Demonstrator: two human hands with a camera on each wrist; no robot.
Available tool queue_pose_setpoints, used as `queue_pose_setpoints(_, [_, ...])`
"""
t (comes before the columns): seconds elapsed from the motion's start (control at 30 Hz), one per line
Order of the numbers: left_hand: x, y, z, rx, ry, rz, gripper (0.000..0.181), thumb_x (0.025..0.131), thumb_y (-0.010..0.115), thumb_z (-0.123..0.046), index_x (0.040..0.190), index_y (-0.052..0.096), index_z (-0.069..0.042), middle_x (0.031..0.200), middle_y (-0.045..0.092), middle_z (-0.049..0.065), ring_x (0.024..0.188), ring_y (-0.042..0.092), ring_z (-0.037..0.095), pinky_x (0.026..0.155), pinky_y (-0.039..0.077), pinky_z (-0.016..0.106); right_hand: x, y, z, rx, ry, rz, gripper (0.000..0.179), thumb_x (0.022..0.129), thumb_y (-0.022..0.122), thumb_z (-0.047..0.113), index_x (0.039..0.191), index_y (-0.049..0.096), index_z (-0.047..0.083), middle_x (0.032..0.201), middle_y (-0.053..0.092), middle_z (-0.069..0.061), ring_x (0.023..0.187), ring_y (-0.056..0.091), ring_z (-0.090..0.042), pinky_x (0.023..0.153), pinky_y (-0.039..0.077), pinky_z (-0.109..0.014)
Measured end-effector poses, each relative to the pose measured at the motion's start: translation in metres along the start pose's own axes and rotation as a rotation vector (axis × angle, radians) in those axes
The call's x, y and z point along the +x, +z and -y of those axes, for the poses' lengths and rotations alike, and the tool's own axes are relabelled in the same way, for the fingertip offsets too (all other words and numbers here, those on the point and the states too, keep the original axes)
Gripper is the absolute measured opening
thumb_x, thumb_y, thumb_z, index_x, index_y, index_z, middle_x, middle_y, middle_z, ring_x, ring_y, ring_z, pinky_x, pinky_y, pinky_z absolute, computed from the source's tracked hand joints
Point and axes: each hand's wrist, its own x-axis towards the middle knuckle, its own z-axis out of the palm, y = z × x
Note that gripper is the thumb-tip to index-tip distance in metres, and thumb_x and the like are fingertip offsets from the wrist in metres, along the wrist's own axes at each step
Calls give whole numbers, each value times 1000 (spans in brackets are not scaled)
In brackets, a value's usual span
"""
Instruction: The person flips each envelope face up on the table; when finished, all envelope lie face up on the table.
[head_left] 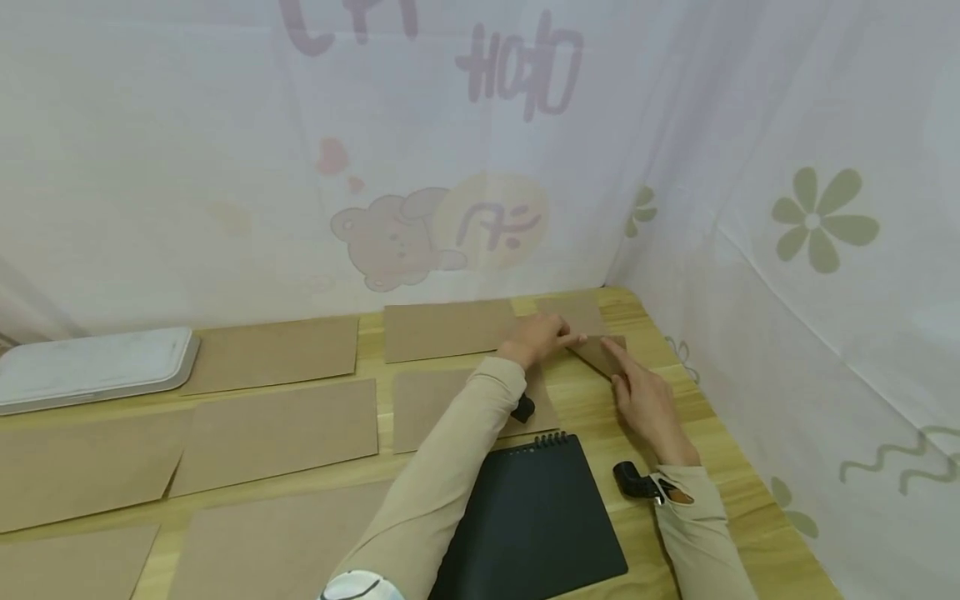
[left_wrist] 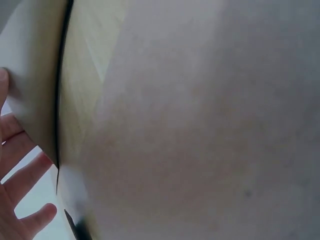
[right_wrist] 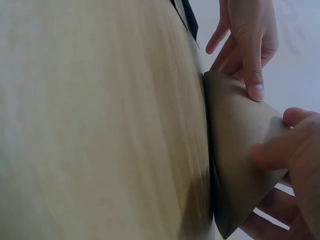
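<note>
A brown paper piece [head_left: 603, 356], folded or bent, is held between both hands near the far right corner of the table. My left hand [head_left: 536, 337] pinches its left side, with the thumb on the near face and fingers behind in the right wrist view. At the right side, my right hand [head_left: 648, 404] grips it between thumb and fingers. The paper [right_wrist: 237, 125] stands tilted up off the wood in the right wrist view, its surface curved. Part of the bent paper [left_wrist: 35, 65] shows at the left of the left wrist view, with spread fingers behind it.
Several brown paper sheets [head_left: 277, 433] lie across the wooden table [head_left: 742, 508]. A black spiral notebook [head_left: 540, 525] lies between the forearms. At the far left is a flat white case [head_left: 97, 367]. Printed white curtains [head_left: 225, 167] border the back and right.
</note>
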Motion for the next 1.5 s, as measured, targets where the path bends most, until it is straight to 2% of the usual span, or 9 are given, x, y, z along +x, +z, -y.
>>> queue_pose_setpoints(0.1, [0, 2, -3, 36, 11, -35, 42, 90, 48, -52, 83, 71, -17, 80, 65, -7, 68, 53, 8, 66, 43, 23, -2, 1, -1, 18, 3, -23, 59, 84, 61, -8, 139, 43, 9, 111, 60, -27, 62, 56, -32, 58, 46, -46])
queue_pose_setpoints(0.2, [-1, 2, -2, 38, 23, -55, 41, 91, 48, -51, 83, 67, -15, 77, 62, -5, 67, 52, 9, 64, 43, 23, -1, 5, 0, 25, 18, -64, 57, 83, 63, -7, 136, 46, 7, 108, 62, -27, 76, 61, -39, 65, 47, -50])
queue_pose_setpoints(0.37, [-7, -4, 13, -16, 47, -8, 31, 94, 50, -44, 90, 56, -14, 81, 58, -2, 70, 52, 11, 65, 42, 25, 6, 14, 6, 49, 23, -123, 53, 85, 64, -2, 134, 50, 9, 100, 65, -24, 63, 58, -31, 60, 46, -45])
queue_pose_setpoints(0.53, [-12, -11, 26, -105, 136, 25, 19, 94, 57, -25, 103, 58, -9, 103, 62, 5, 94, 58, 17, 83, 45, 29, 10, 19, 7, 74, 8, -264, 50, 82, 67, -3, 129, 57, 10, 101, 66, -21, 56, 51, -26, 55, 44, -42])
queue_pose_setpoints(0.7, [-9, -14, 24, -148, 138, -78, 24, 94, 56, -22, 112, 60, -6, 113, 61, 7, 108, 54, 21, 92, 42, 32, 12, 19, 7, 79, -8, -371, 49, 83, 67, -1, 129, 57, 11, 77, 66, -15, 47, 33, -15, 46, 31, -33])
queue_pose_setpoints(0.83, [-7, -16, 17, -75, 138, -210, 29, 94, 57, -27, 115, 61, -9, 115, 61, 4, 115, 47, 23, 96, 38, 35, 14, 16, 7, 102, -7, -434, 48, 84, 67, 0, 130, 56, 10, 54, 50, -5, 44, 29, -7, 42, 28, -28])
queue_pose_setpoints(1.0, [-4, -18, 11, 4, 174, -332, 28, 93, 58, -30, 113, 63, -12, 112, 63, 1, 104, 49, 21, 87, 40, 32, 14, 13, 7, 120, 34, -460, 49, 84, 67, 3, 131, 55, 12, 46, 38, 3, 40, 27, -1, 38, 27, -24])
queue_pose_setpoints(1.2, [-4, -19, 9, 9, 188, -367, 29, 92, 58, -31, 113, 63, -12, 109, 65, 1, 93, 50, 18, 79, 39, 28, 14, 8, 6, 131, 28, -468, 51, 83, 68, 2, 131, 55, 11, 46, 33, 5, 40, 25, 1, 38, 25, -22])
queue_pose_setpoints(1.5, [-9, -15, 12, 75, 198, -354, 29, 89, 63, -33, 108, 66, -13, 110, 64, 2, 96, 50, 21, 78, 43, 33, 15, 6, 6, 122, -41, -436, 49, 83, 67, -2, 129, 57, 11, 58, 48, -4, 46, 31, -6, 43, 28, -24])
